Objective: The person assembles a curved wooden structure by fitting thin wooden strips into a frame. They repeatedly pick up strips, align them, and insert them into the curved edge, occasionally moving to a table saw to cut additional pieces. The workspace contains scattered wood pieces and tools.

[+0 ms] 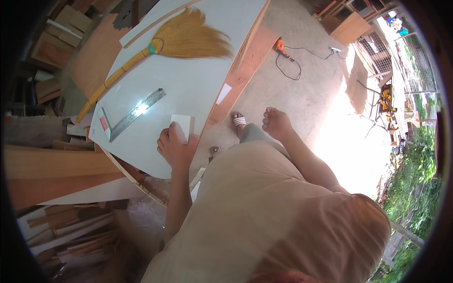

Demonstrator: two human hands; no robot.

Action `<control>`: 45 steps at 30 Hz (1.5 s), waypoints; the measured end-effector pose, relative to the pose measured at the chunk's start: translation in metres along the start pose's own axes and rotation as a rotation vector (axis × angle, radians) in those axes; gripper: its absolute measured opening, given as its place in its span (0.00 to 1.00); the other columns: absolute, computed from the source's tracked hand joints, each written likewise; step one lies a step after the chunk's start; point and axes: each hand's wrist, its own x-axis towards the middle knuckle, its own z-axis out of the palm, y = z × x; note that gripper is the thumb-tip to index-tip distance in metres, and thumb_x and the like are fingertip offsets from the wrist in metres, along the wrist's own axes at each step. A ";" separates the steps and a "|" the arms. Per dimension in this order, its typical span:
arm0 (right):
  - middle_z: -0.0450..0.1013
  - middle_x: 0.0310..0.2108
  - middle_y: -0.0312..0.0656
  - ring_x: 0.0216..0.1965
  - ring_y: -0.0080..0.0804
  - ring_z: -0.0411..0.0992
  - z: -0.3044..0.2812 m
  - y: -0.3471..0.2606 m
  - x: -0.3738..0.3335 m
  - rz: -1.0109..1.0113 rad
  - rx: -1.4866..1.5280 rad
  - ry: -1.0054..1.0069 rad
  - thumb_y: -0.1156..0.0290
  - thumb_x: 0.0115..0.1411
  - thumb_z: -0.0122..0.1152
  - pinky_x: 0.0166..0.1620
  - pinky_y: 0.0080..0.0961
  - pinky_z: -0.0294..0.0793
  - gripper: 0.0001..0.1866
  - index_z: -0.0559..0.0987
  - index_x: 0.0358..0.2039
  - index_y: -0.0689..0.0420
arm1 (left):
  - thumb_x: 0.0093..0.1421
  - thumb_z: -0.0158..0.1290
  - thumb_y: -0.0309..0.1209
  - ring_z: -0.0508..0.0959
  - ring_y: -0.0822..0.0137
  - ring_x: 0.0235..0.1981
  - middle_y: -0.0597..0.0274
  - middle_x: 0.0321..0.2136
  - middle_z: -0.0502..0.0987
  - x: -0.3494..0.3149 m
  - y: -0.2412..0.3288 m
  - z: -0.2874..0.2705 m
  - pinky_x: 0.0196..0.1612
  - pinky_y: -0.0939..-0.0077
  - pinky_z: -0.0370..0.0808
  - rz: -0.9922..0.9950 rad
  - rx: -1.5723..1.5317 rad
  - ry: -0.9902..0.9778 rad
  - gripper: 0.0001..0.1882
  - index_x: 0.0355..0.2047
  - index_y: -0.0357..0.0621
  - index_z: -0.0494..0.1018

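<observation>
White block [183,125] at the right edge of the white bench [146,151], the left hand's [178,148] fingers clamped around it; the right hand [277,123] is over the floor [311,96], fingers curled together, perhaps pinching something tiny.

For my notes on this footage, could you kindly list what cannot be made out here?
White block, head view: near end partly hidden by the left hand.
Right hand, head view: anything between its curled fingers is too small to tell.
Orange tool, head view: too small to tell its exact kind.
</observation>
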 end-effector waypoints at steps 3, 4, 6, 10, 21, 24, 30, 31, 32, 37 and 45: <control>0.68 0.29 0.32 0.30 0.27 0.64 -0.024 -0.007 -0.019 -0.010 0.029 -0.015 0.69 0.63 0.54 0.34 0.29 0.63 0.05 0.74 0.40 0.48 | 0.45 0.64 0.45 0.71 0.43 0.52 0.48 0.51 0.71 0.012 0.013 -0.012 0.52 0.45 0.71 -0.020 -0.012 -0.134 0.44 0.63 0.48 0.66; 0.69 0.30 0.31 0.30 0.27 0.64 -0.023 -0.006 -0.019 -0.004 0.010 -0.035 0.70 0.63 0.54 0.34 0.29 0.63 0.05 0.74 0.40 0.47 | 0.45 0.64 0.45 0.72 0.43 0.51 0.48 0.51 0.71 0.016 0.014 -0.012 0.51 0.45 0.72 -0.017 0.032 -0.151 0.44 0.63 0.47 0.65; 0.69 0.30 0.31 0.30 0.26 0.64 -0.022 -0.006 -0.011 0.014 -0.018 -0.087 0.70 0.64 0.54 0.35 0.28 0.63 0.04 0.75 0.39 0.47 | 0.48 0.63 0.44 0.73 0.42 0.50 0.45 0.51 0.71 0.025 0.008 -0.012 0.50 0.45 0.74 -0.004 0.098 -0.198 0.43 0.64 0.47 0.65; 0.71 0.29 0.31 0.29 0.26 0.64 -0.015 -0.021 -0.008 0.009 -0.078 -0.175 0.68 0.70 0.50 0.33 0.27 0.64 0.04 0.74 0.41 0.48 | 0.57 0.59 0.38 0.75 0.46 0.50 0.44 0.51 0.71 0.043 0.024 -0.015 0.50 0.50 0.76 -0.044 0.044 -0.257 0.37 0.66 0.47 0.63; 0.76 0.43 0.38 0.36 0.29 0.72 -0.068 -0.140 -0.001 -0.065 -0.153 -0.441 0.65 0.73 0.50 0.38 0.30 0.71 0.10 0.73 0.51 0.52 | 0.56 0.54 0.19 0.71 0.63 0.56 0.55 0.55 0.68 0.081 0.231 0.036 0.58 0.65 0.72 -0.061 -1.048 -0.634 0.33 0.63 0.41 0.62; 0.75 0.44 0.39 0.42 0.30 0.74 -0.072 -0.188 -0.010 -0.190 -0.455 -0.284 0.60 0.73 0.49 0.42 0.31 0.74 0.13 0.72 0.51 0.53 | 0.53 0.57 0.17 0.71 0.62 0.56 0.56 0.53 0.68 0.083 0.324 0.049 0.57 0.66 0.73 0.054 -1.034 -0.734 0.36 0.63 0.45 0.61; 0.72 0.34 0.42 0.27 0.29 0.75 -0.084 -0.269 -0.037 -0.203 -0.425 -0.089 0.56 0.76 0.43 0.26 0.27 0.76 0.17 0.70 0.47 0.58 | 0.49 0.68 0.20 0.71 0.60 0.56 0.55 0.52 0.70 0.092 0.454 0.117 0.61 0.62 0.70 0.338 -0.949 -0.950 0.42 0.64 0.45 0.61; 0.72 0.32 0.41 0.24 0.28 0.72 -0.097 -0.277 -0.033 -0.221 -0.367 -0.047 0.56 0.75 0.44 0.23 0.27 0.73 0.16 0.70 0.48 0.56 | 0.49 0.69 0.21 0.71 0.61 0.56 0.56 0.51 0.71 0.092 0.479 0.117 0.62 0.61 0.70 0.403 -0.933 -0.934 0.43 0.64 0.46 0.61; 0.71 0.30 0.39 0.21 0.27 0.70 -0.114 -0.282 -0.026 -0.239 -0.308 -0.006 0.56 0.75 0.45 0.21 0.26 0.70 0.15 0.70 0.48 0.55 | 0.50 0.70 0.22 0.72 0.61 0.56 0.57 0.50 0.71 0.093 0.503 0.114 0.62 0.61 0.70 0.467 -0.916 -0.916 0.44 0.65 0.46 0.60; 0.66 0.27 0.37 0.19 0.27 0.64 -0.168 -0.319 -0.031 -0.329 -0.055 0.100 0.58 0.74 0.46 0.19 0.27 0.61 0.11 0.69 0.40 0.51 | 0.44 0.78 0.46 0.74 0.60 0.51 0.57 0.45 0.73 0.172 0.554 0.063 0.55 0.61 0.71 0.628 -1.333 -1.084 0.52 0.64 0.38 0.62; 0.66 0.28 0.38 0.20 0.29 0.63 -0.228 -0.385 -0.007 -0.325 0.127 0.218 0.59 0.74 0.47 0.20 0.28 0.61 0.09 0.68 0.41 0.50 | 0.73 0.46 0.49 0.76 0.67 0.19 0.64 0.29 0.80 0.260 0.639 -0.125 0.22 0.78 0.63 1.856 -1.802 -0.799 0.26 0.68 0.61 0.61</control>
